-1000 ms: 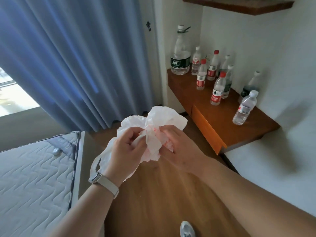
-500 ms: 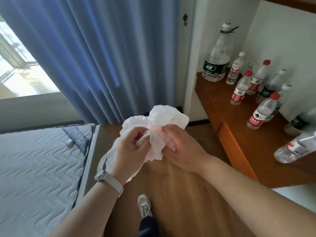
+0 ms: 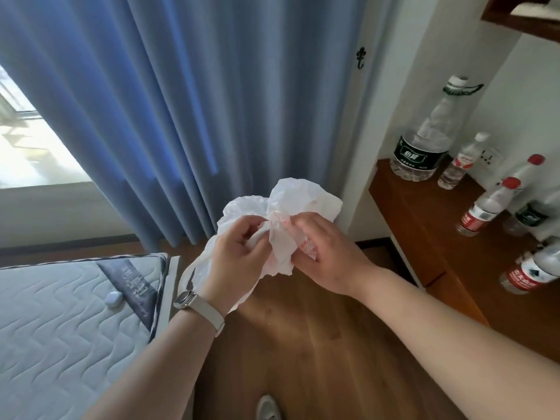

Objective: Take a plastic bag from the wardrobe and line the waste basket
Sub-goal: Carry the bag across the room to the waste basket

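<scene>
A crumpled white plastic bag (image 3: 303,198) with red print is held in front of me, above the wooden floor. My left hand (image 3: 236,256), with a watch on its wrist, pinches the bag's left side. My right hand (image 3: 324,250) grips its right side, and the fingertips of both hands meet in the folds. Part of the bag hangs down behind my left hand. No waste basket and no wardrobe are in view.
Blue curtains (image 3: 181,101) hang ahead beside a bright window (image 3: 27,153). A mattress (image 3: 60,322) with a small white case (image 3: 113,298) lies at lower left. At right, a wooden desk (image 3: 424,237) carries several water bottles (image 3: 424,137). My shoe (image 3: 268,409) shows at the bottom.
The view has swung left: the desk and bottles slid to the right edge, and more curtain and window show. Both hands keep hold of the bag and work its folds.
</scene>
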